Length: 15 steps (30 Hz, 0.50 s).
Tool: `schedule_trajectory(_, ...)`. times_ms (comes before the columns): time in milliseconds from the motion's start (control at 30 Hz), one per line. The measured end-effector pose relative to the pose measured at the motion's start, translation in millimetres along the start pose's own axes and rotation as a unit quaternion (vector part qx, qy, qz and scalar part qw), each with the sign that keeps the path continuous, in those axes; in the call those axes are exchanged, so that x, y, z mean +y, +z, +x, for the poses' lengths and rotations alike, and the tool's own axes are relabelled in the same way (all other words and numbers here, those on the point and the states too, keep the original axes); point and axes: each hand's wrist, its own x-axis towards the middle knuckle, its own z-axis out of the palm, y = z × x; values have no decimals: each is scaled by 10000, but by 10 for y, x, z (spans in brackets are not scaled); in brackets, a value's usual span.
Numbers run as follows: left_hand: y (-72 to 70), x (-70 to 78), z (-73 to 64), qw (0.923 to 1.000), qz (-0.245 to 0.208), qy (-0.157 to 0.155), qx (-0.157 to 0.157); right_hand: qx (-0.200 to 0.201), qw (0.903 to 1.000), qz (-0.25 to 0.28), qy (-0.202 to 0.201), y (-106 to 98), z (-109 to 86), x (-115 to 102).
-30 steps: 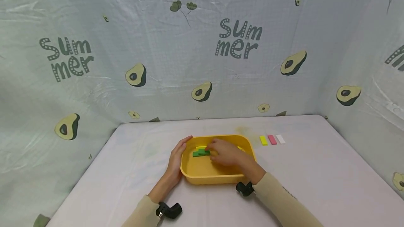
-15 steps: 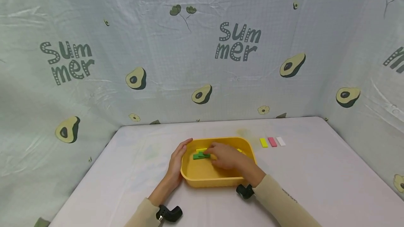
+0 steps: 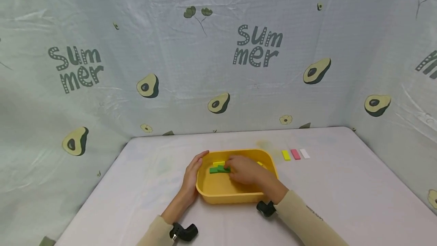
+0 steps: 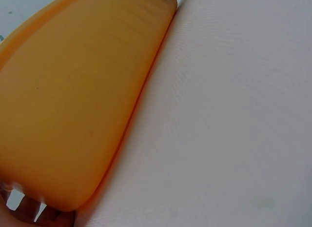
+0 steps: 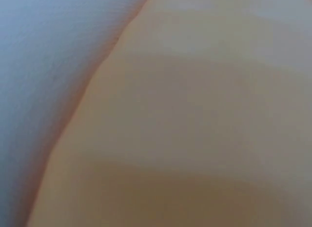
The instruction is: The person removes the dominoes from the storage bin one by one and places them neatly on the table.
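Observation:
A yellow plastic tray with raised walls stands on the table in the head view. My left hand rests along its left wall with the fingers fairly straight; in the left wrist view some fingers show by the tray's outer wall. My right hand reaches inside and pinches a small flat green block. Another green block lies under or beside it. Behind them is a yellow block. The right fingertips are partly hidden, and the right wrist view is blurred.
Right of the tray, a yellow block, a pink block and a white block lie in a row on the white table. Another yellow piece shows inside the tray near its right wall. A printed curtain hangs behind.
My right fingers have come down onto the upper green block, which has shifted slightly to the right. The left hand and the tray have stayed in place; the head view has tilted slightly up.

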Motion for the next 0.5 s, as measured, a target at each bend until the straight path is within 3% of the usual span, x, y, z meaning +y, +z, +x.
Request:
schedule_trajectory(267,-5,15,8,10000,14,-13,4,-4,9998,111,143,-8,-11,-15)
schedule_trajectory(500,4,5,16,10000,-80,-40,24,-15,9999,-103,-43,-1,-26,-14)
